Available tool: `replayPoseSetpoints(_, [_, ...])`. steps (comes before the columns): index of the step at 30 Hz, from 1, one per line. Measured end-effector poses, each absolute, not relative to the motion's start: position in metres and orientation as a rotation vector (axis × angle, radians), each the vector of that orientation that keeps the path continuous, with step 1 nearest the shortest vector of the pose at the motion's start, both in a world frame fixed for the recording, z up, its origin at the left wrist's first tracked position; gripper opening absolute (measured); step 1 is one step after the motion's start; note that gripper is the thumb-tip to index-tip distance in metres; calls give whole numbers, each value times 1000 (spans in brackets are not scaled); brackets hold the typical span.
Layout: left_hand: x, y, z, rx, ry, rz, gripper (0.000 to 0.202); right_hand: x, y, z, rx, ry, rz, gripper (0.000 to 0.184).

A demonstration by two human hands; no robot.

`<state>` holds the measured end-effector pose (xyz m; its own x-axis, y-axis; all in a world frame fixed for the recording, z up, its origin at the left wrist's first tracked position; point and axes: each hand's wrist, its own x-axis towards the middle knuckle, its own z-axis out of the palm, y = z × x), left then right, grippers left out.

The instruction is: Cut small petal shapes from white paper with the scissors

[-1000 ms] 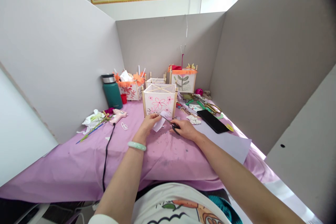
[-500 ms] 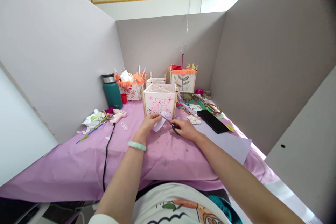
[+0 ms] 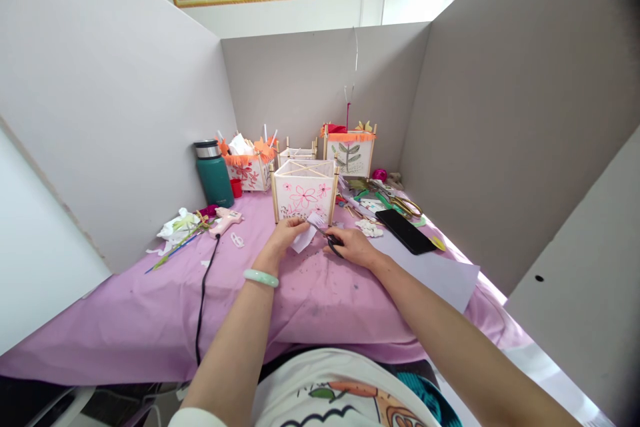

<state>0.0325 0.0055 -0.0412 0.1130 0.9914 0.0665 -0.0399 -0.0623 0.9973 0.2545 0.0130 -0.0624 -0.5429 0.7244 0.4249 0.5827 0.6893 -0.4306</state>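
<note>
Scissors (image 3: 333,241) sit in the right hand (image 3: 354,247), whose fingers are wrapped around the black handles. Their long axis slants across the gap between the two hands: the handles lie toward the right palm, and the blades point forward and left, at the left fingertips. How far the blades stand apart is too small to tell.

The left hand (image 3: 287,235) pinches a pale lilac paper piece (image 3: 303,241) between thumb and fingers. This runs aslant too, its plain end hanging back toward the person and its slit, fringe-like end pointing forward and right, where the blades meet it. A pale green bangle (image 3: 261,278) circles the left wrist.

Just beyond both hands stands an upright white box frame (image 3: 305,192) with pink flowers drawn on its front. Right of the right hand, a black phone (image 3: 406,231) lies with its long axis running back toward the person and right, near a larger lilac sheet (image 3: 445,273). Left of the left hand, on the pink-covered table (image 3: 330,313), rests a pink glue gun (image 3: 227,220), with a green bottle (image 3: 214,177) upright farther off.
</note>
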Motion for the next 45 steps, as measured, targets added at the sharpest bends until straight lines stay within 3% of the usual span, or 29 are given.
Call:
replayPoseSetpoints(37, [37,-1,-34,1228,1051,1167,29,256,16,-64,-979,-2307,283,33])
replayPoseSetpoints(45, [37,-2,-34,1246,1055,1164,38,255,14,-63,-989,-2303,308,33])
